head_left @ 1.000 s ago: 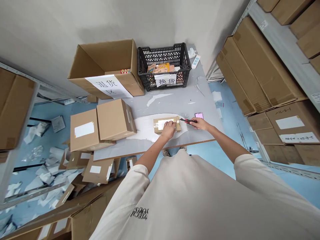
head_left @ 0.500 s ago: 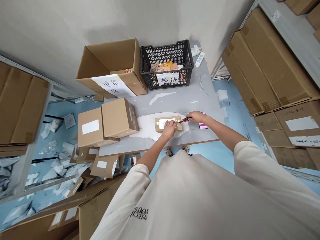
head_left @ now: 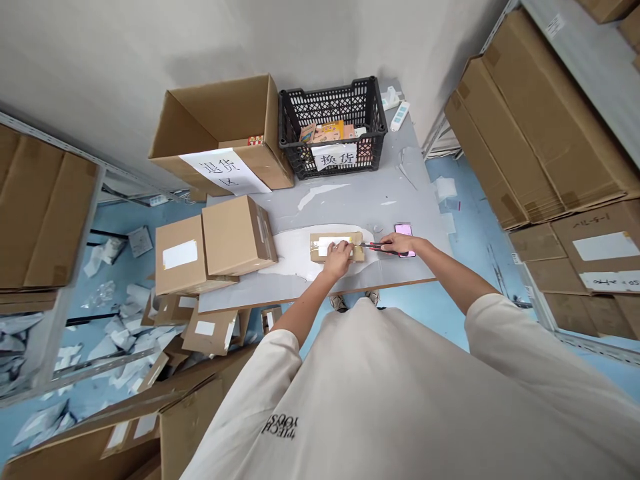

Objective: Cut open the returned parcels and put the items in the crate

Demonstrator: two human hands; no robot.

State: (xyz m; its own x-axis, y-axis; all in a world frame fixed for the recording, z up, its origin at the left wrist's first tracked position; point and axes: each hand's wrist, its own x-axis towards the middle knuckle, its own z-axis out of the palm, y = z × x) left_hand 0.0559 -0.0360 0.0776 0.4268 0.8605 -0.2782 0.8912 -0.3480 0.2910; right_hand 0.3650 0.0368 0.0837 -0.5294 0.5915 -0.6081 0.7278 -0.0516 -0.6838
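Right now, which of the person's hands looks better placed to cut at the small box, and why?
Probably the right hand: it holds the red-and-black cutter, which points toward the small box. The left hand is on that box.

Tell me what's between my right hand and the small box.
A cutter, held in your right hand, its tip at the right end of the small box, as the head view shows.

Left hand (head_left: 337,261) touches box (head_left: 322,247); right hand (head_left: 399,243) holds knife (head_left: 374,247).
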